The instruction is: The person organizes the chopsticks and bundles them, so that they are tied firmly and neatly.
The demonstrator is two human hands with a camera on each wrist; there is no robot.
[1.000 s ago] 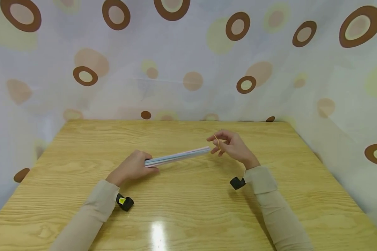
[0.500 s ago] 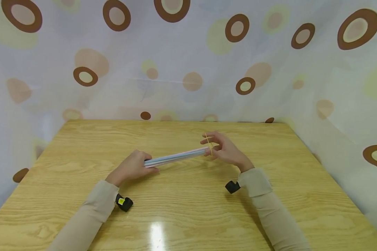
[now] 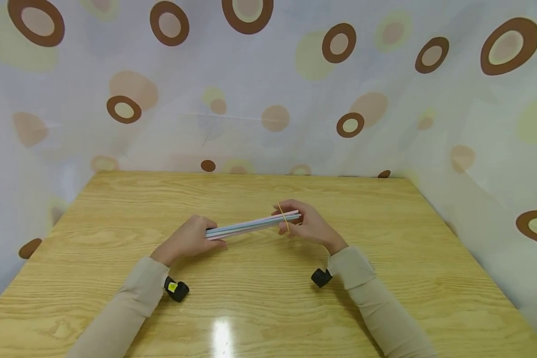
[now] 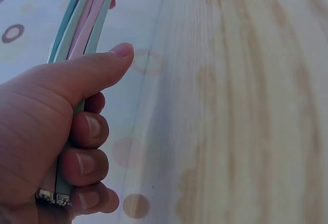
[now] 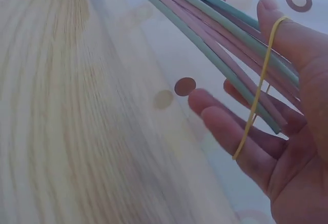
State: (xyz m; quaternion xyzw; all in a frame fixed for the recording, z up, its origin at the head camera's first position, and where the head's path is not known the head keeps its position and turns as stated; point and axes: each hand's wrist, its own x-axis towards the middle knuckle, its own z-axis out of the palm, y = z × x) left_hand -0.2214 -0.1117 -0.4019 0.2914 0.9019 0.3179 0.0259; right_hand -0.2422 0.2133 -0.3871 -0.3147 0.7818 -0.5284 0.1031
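Note:
My left hand point(image 3: 190, 239) grips a bundle of long, thin pink and pale green sticks point(image 3: 246, 227), with silvery ends showing below its curled fingers in the left wrist view. The bundle slants up to the right above the table. A yellow rubber band point(image 5: 260, 85) is stretched over the thumb and fingers of my right hand point(image 3: 306, 223). That hand's fingers are spread apart, and the free ends of the sticks reach through the loop toward its palm. In the right wrist view the band crosses in front of the sticks, held wide.
A light wooden table point(image 3: 250, 293) lies under both hands. Behind it and at the sides hangs a pale cloth point(image 3: 232, 74) with brown and beige spots. Black wrist cameras point(image 3: 176, 288) sit by both cuffs.
My right hand has moved left and a little down, bringing the rubber band from beyond the sticks' free ends to around them. The band has been spread wider. My left hand stays in place.

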